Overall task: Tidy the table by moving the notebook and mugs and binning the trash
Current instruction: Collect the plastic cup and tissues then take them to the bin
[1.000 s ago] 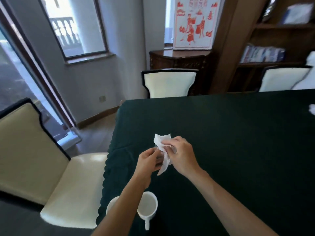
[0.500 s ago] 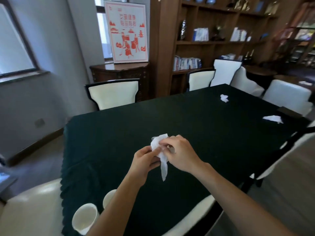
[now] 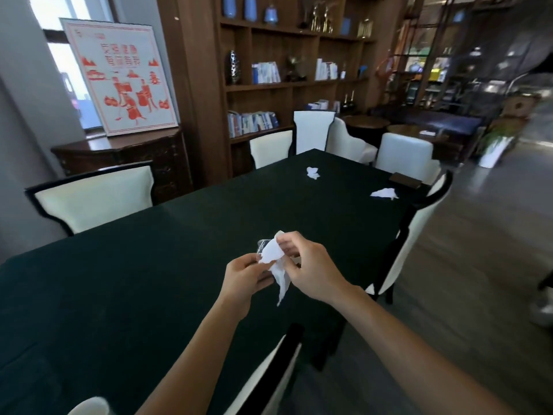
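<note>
Head view: both hands, left hand (image 3: 244, 278) and right hand (image 3: 311, 269), pinch tissue (image 3: 276, 265).

The table (image 3: 149, 280) is covered in a dark green matt cloth, smooth with barely any sheen. Just above it both hands pinch a thin, soft, crumpled white tissue (image 3: 276, 265), with something clear and shiny like plastic wrap (image 3: 261, 245) tucked behind it. Two more crumpled paper scraps (image 3: 313, 172) (image 3: 384, 193) lie at the table's far end. Chairs (image 3: 92, 196) around the table look like smooth cream leather in glossy black frames. Behind the table, the bookcase (image 3: 209, 85) is dark wood with a satin grain.
</note>
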### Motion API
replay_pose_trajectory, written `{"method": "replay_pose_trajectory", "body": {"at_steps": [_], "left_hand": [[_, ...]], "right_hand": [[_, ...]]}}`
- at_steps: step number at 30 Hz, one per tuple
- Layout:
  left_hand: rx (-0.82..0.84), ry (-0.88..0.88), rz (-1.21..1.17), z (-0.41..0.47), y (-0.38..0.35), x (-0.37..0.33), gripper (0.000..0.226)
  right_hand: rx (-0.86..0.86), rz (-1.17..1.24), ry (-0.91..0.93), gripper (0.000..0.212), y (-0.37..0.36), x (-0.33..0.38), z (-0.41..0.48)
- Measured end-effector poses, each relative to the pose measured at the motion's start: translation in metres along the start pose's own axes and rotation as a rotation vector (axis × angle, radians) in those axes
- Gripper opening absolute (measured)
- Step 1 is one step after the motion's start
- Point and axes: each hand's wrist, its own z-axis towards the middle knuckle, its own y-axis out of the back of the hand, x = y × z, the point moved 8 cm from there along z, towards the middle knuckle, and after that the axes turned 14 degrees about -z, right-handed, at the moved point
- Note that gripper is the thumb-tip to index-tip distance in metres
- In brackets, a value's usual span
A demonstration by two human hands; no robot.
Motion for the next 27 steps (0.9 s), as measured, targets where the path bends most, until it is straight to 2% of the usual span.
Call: {"method": "replay_pose_trajectory", "body": {"at_steps": [9, 15, 27], "left_hand": [[0.016, -0.006, 0.013, 0.073, -0.159, 0.060, 0.016], [-0.013, 0.031, 0.006, 0.111, -0.243, 0.101, 0.018], [0.110, 0.143, 0.042, 0.219, -0.378, 0.179, 0.020]], "right_hand": [[-0.136, -0.032, -0.072, 0.034, 0.109, -0.163, -0.008], [-0.181, 0.085, -0.288, 0.032, 0.165, -0.273, -0.024], [-0.292, 0.203, -0.585, 0.025, 0.232, -0.445, -0.038]]}}
